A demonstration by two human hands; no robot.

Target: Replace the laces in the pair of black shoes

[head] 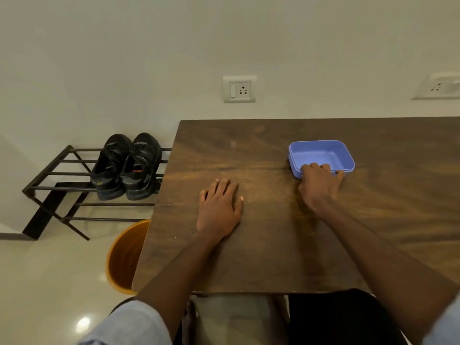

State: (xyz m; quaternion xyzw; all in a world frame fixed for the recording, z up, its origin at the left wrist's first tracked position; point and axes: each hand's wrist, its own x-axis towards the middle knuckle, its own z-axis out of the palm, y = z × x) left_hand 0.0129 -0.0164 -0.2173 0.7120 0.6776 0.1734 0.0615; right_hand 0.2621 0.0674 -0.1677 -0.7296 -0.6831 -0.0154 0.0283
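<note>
- Currently: pair of black shoes (127,168), mesh uppers w/ chunky soles, side by side on slatted metal rack (49,174), left of table.
- Left hand (219,207) flat on dark wood-grain table (249,257), fingers straight, slightly spread.
- Right hand (319,184) grips near rim of blue rectangular plastic box (321,155), rounded corners; fingers curled over the edge.
- Orange round bin (124,255) on glossy floor.

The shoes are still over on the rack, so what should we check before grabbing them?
1. Black shoes both on the shoe rack: ok.
2. Left hand free, flat on the table: ok.
3. Right hand free: not ok, it grips the blue box.
4. Blue box empty: ok.
5. New laces ready: cannot tell, none in view.
6. Bare table space for the shoes: ok.
</note>
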